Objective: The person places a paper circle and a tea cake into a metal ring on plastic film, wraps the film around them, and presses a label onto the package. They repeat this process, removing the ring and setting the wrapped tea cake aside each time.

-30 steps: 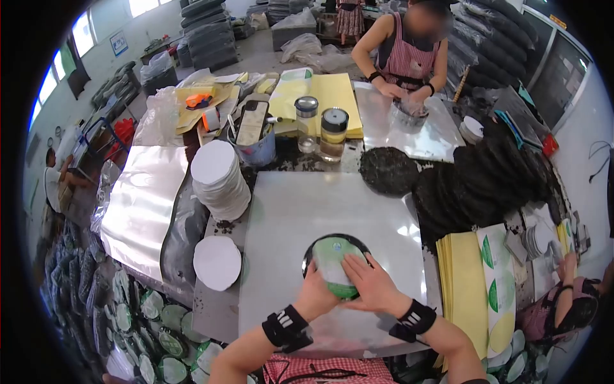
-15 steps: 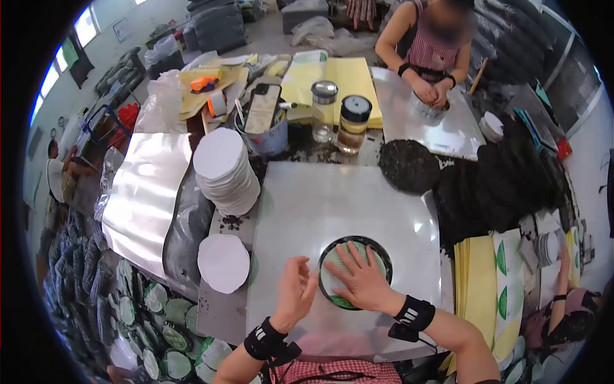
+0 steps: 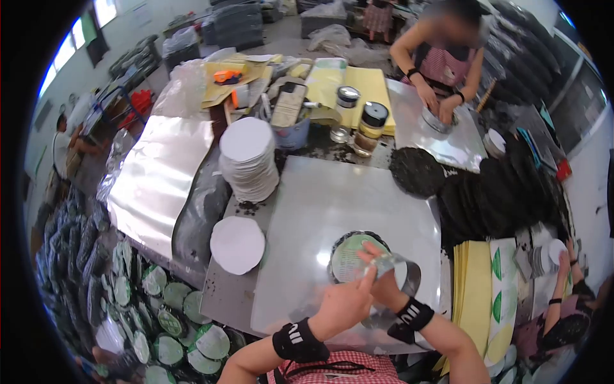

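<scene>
A shiny metal ring (image 3: 412, 276) is tilted above the metal sheet, at the right of a round piece (image 3: 348, 259) with a green printed label and a dark, crumbly edge. My right hand (image 3: 387, 289) grips the ring, its fingertips over the label. From the left, my left hand (image 3: 342, 306) meets the ring's near edge with curled fingers; the exact grip is partly hidden. The round piece lies flat on the metal sheet (image 3: 300, 211).
White round sheets stand in a tall stack (image 3: 249, 166), with a lower pile (image 3: 237, 245) nearer. Dark discs (image 3: 417, 173) lie at right, beside yellow sheets (image 3: 470, 288). Jars (image 3: 371, 128) stand behind. A co-worker's hands (image 3: 440, 110) work across the table; another person is at far right.
My right hand has left its flat press on the label, and the ring is now off the round piece. My left hand has moved right to the ring. The whole view has shifted.
</scene>
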A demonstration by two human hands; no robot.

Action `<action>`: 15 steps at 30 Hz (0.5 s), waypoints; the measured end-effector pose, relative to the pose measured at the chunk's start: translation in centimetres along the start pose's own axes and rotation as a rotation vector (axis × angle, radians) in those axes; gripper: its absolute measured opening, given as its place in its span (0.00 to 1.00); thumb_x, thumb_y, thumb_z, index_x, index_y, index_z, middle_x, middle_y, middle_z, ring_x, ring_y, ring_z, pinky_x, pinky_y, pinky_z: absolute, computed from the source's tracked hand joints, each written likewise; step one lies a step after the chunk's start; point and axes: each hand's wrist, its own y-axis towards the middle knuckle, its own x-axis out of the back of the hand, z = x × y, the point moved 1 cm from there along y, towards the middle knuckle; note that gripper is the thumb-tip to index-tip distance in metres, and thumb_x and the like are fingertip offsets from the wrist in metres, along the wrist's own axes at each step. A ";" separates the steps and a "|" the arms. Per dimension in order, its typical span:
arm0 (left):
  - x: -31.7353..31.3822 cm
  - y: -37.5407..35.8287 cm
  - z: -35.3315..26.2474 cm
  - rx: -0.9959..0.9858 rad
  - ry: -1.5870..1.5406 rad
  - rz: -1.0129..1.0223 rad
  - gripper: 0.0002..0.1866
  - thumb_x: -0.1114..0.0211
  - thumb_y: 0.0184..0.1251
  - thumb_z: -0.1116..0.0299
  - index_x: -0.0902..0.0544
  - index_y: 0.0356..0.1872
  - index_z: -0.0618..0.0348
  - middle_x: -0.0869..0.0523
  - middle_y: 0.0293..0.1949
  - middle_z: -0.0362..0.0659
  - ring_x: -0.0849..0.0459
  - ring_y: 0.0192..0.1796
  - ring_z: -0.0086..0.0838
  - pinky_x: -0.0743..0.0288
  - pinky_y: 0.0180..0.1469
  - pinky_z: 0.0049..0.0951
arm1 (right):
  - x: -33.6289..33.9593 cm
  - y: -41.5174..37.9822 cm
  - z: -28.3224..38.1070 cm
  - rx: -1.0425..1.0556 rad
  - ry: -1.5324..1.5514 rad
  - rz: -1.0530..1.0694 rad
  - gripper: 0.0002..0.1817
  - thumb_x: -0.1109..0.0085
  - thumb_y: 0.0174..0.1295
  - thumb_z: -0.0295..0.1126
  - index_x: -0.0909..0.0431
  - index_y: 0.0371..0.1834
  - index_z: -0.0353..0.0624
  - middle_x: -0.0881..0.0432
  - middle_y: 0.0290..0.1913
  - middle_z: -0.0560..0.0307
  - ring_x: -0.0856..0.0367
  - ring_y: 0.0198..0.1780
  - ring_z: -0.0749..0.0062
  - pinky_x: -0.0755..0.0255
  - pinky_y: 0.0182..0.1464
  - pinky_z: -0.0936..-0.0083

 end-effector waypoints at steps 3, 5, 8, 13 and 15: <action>0.7 -2.2 -1.5 -0.024 -0.011 0.050 0.33 0.39 0.59 0.68 0.29 0.69 0.65 0.14 0.32 0.42 0.14 0.24 0.34 0.25 0.23 0.36 | 2.2 -0.9 2.6 0.079 -0.391 -0.235 0.32 0.38 0.64 0.33 0.33 0.71 0.36 0.32 0.69 0.31 0.31 0.68 0.34 0.35 0.67 0.45; 0.7 -3.3 -2.3 -0.045 -0.053 0.027 0.32 0.39 0.59 0.68 0.29 0.68 0.65 0.14 0.31 0.42 0.13 0.26 0.35 0.24 0.24 0.37 | -1.0 -3.4 2.2 -0.053 -0.115 -0.199 0.33 0.39 0.65 0.35 0.34 0.72 0.35 0.29 0.67 0.32 0.29 0.66 0.35 0.33 0.66 0.47; 1.2 -5.1 -1.4 0.015 0.090 0.083 0.31 0.39 0.61 0.68 0.28 0.67 0.65 0.14 0.29 0.41 0.12 0.28 0.37 0.23 0.27 0.40 | -5.6 -5.9 5.6 -0.055 0.106 0.136 0.31 0.37 0.65 0.35 0.32 0.69 0.35 0.23 0.61 0.35 0.22 0.60 0.40 0.28 0.61 0.51; 2.3 -8.1 4.9 0.318 -0.185 0.138 0.19 0.37 0.65 0.68 0.21 0.57 0.57 0.12 0.36 0.41 0.14 0.32 0.42 0.21 0.36 0.40 | -1.6 -4.0 10.1 -0.063 0.219 0.323 0.20 0.35 0.61 0.30 0.21 0.56 0.35 0.16 0.52 0.40 0.16 0.51 0.46 0.22 0.53 0.56; -0.2 -10.9 9.9 0.380 -0.450 0.007 0.15 0.32 0.62 0.68 0.17 0.50 0.55 0.13 0.35 0.40 0.15 0.35 0.41 0.21 0.40 0.40 | 0.5 -4.4 7.4 0.075 -0.019 0.230 0.19 0.33 0.58 0.30 0.19 0.54 0.37 0.18 0.56 0.37 0.18 0.57 0.42 0.22 0.55 0.56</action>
